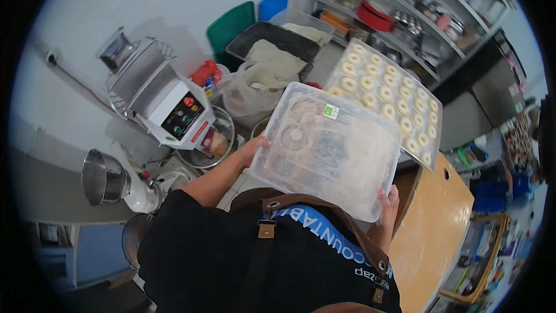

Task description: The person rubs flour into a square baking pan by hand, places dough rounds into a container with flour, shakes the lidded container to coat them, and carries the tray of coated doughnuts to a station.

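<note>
Both hands hold a wide translucent plastic box (324, 156) in front of my body, tilted, with white powder smeared over it and a green-and-white sticker near its far edge. My left hand (253, 150) is closed on its left edge. At the near right corner my right hand (388, 202) grips the rim. Pale round shapes show in the left part of the box; whether they lie inside or are marks I cannot tell. Just beyond the box is a metal tray (430, 168) with rows of pale dough rings (386, 110).
A wooden table (434, 220) stands to the right. Left are a large dough mixer (168, 101) and a smaller stand mixer (142, 194). Ahead sit a black tub (240, 46) with pale contents and a plastic bag (246, 95). Loaded metal shelves (399, 3) stand at the back right.
</note>
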The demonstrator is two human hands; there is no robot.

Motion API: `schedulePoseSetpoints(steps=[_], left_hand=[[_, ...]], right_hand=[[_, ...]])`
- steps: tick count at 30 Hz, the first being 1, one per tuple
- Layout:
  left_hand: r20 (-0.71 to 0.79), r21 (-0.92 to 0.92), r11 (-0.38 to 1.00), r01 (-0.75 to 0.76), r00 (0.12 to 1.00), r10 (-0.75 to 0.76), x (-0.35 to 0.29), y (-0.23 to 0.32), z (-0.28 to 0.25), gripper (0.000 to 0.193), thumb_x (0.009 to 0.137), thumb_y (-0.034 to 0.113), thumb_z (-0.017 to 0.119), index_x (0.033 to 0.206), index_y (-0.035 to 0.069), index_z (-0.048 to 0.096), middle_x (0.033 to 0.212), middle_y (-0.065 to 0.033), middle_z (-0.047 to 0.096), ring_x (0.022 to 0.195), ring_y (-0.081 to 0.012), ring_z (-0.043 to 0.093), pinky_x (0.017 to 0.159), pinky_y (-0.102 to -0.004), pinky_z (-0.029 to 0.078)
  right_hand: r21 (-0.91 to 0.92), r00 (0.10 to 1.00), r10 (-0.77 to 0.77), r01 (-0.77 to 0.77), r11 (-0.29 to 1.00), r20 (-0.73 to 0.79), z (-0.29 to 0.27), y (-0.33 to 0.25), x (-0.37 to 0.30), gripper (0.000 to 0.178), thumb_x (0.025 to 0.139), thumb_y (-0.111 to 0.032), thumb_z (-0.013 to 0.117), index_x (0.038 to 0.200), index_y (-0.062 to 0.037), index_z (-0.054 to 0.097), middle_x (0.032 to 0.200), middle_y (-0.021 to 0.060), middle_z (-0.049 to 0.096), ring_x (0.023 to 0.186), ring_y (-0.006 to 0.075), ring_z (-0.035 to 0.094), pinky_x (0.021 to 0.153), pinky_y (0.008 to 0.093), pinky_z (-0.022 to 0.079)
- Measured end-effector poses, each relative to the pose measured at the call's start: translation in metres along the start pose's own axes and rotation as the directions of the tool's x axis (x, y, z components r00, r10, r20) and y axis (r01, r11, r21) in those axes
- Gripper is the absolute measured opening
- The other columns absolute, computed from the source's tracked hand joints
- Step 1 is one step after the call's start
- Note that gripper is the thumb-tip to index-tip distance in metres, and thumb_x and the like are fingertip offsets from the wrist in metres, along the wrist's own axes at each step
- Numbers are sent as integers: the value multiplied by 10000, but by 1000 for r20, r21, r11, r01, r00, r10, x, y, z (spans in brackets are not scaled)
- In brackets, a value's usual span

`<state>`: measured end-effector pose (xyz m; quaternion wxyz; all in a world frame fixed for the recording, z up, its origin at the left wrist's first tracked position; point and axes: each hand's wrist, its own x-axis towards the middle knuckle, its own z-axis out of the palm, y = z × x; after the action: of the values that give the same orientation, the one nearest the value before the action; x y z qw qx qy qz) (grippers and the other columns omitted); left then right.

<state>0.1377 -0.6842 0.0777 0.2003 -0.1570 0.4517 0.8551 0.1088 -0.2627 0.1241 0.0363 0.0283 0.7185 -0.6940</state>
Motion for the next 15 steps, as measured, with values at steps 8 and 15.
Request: schedulePoseSetpoints(steps=[8,15], left_hand=[[-164,-173,962,-212,969,184,-58,9,-69,660,697,211,511,1312,37,346,1123,-171,539,1009,-312,569,881,-463,462],[-531,-205,899,-387,816,230,-127,-22,-73,635,677,229,555,1250,-11,424,1091,-179,564,933,-313,596,845,-433,478]], right_hand=[[-40,962,46,-37,999,268,97,8,72,181,808,-184,640,849,-65,511,811,-15,499,744,72,440,688,223,369],[-3,817,61,-72,997,574,169,10,118,329,832,-213,601,1088,-59,464,962,39,533,868,114,493,764,263,408]])
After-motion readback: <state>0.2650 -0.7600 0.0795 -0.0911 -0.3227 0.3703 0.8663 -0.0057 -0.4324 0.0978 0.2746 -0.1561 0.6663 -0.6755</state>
